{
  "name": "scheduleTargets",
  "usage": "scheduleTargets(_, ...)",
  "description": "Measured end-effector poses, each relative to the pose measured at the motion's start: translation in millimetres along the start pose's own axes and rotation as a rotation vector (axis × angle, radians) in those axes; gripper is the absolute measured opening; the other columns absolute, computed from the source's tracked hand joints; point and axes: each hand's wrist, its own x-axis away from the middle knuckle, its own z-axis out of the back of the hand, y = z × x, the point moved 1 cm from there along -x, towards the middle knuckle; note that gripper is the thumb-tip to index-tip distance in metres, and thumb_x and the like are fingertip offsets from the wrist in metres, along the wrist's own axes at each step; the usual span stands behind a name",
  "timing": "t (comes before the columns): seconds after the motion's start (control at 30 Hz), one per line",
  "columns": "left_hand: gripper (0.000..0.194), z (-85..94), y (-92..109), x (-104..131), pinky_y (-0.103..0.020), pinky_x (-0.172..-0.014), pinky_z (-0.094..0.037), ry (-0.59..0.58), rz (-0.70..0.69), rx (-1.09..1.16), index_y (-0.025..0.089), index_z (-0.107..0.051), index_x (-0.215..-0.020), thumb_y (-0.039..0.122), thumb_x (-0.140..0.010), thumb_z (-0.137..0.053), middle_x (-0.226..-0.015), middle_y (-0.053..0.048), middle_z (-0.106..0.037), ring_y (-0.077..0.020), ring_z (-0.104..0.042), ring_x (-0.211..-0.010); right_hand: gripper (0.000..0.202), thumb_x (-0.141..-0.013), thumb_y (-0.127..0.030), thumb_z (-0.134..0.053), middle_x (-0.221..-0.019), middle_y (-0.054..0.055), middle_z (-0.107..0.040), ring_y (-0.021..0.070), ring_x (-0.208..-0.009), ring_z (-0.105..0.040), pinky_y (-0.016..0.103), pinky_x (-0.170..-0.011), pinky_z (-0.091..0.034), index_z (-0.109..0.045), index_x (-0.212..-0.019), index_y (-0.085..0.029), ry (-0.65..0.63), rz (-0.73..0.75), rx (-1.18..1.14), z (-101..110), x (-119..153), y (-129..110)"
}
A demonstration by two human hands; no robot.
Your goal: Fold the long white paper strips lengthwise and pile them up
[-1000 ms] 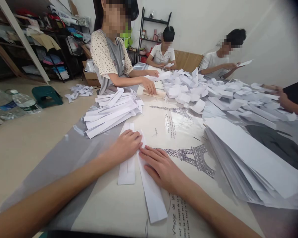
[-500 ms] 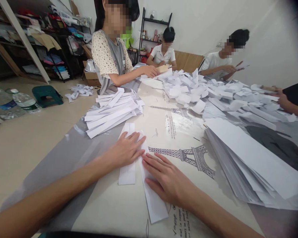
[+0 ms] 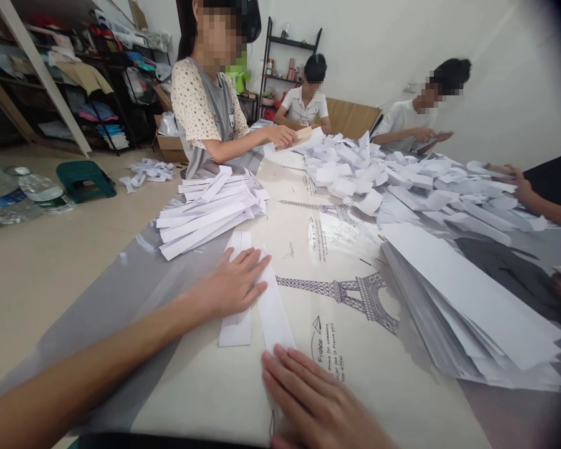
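Observation:
A folded strip of white paper [image 3: 277, 312] lies slanted on the patterned tablecloth [image 3: 196, 399]. My left hand [image 3: 236, 280] rests flat with its fingers spread, the fingertips on the upper part of this strip. Beneath the same hand lies a second white paper strip [image 3: 235, 330], flat and with a crease line along it. My right hand [image 3: 313, 393] lies flat over the near end of the slanted strip, fingers stretched out and side by side. It covers that end of the paper.
Beyond my left hand is a pile of folded strips [image 3: 215, 212]. A stack of white sheets [image 3: 467, 299] fans out at the right. A large heap of folded papers [image 3: 355, 165] covers the far table. Several people work around it. A green stool [image 3: 85, 181] stands on the floor.
My right hand has slid along the slanted strip toward me, from its middle to its near end. My left hand has stayed in place on the paper.

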Motion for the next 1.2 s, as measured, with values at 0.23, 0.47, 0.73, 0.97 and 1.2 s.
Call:
scheduleTargets(0.23,0.057,-1.6,-4,0,-0.058,-0.118,-0.023,-0.023,0.002,0.043,0.019,-0.033,-0.156,0.048,-0.108,-0.027,-0.159,-0.016,-0.042,-0.0349,-0.041,-0.143,0.032,-0.105,-0.027,-0.049,-0.133,0.005,-0.071,0.0195,-0.128,-0.063,0.04,-0.11,-0.054,-0.068,-0.13,-0.021,-0.024,-0.197,-0.244,13,-34,53)
scheduleTargets(0.47,0.057,-4.8,-6,0,-0.057,-0.118,-0.022,0.0,-0.001,0.054,0.019,-0.035,-0.156,0.047,-0.108,-0.029,-0.157,-0.016,-0.044,-0.0337,-0.041,-0.142,0.042,-0.102,-0.023,-0.052,-0.148,0.011,-0.059,0.0257,-0.144,-0.048,0.052,-0.119,-0.042,-0.057,-0.144,-0.017,-0.041,-0.184,-0.085,-8,-53,103)
scheduleTargets(0.73,0.059,-1.9,-7,1,-0.058,-0.121,-0.018,-0.048,0.019,0.114,0.022,-0.027,-0.159,0.051,-0.107,-0.028,-0.166,-0.012,-0.032,-0.0347,-0.033,-0.15,0.051,-0.099,-0.032,-0.059,-0.153,0.01,-0.053,0.0251,-0.146,-0.045,0.051,-0.12,-0.041,-0.054,-0.147,-0.017,-0.149,-0.218,-0.214,11,-3,48)
scheduleTargets(0.97,0.06,3.7,-13,-3,-0.057,-0.12,-0.019,-0.066,-0.023,0.093,0.021,-0.031,-0.158,0.052,-0.106,-0.03,-0.165,-0.012,-0.033,-0.0349,-0.035,-0.147,0.071,-0.093,-0.039,-0.07,-0.145,0.01,-0.059,0.0241,-0.137,-0.055,0.04,-0.113,-0.05,-0.043,-0.155,-0.016,-0.121,-0.083,-0.179,30,29,21)
scheduleTargets(1.2,0.08,9.1,-2,-11,-0.057,-0.118,-0.023,-0.085,0.011,0.121,0.016,-0.037,-0.155,0.072,-0.098,-0.036,-0.16,-0.018,-0.04,-0.0399,-0.037,-0.145,0.051,-0.099,-0.041,-0.063,-0.131,0.011,-0.07,0.0221,-0.125,-0.066,0.037,-0.11,-0.053,-0.059,-0.142,-0.014,-0.127,0.058,-0.27,38,20,25)
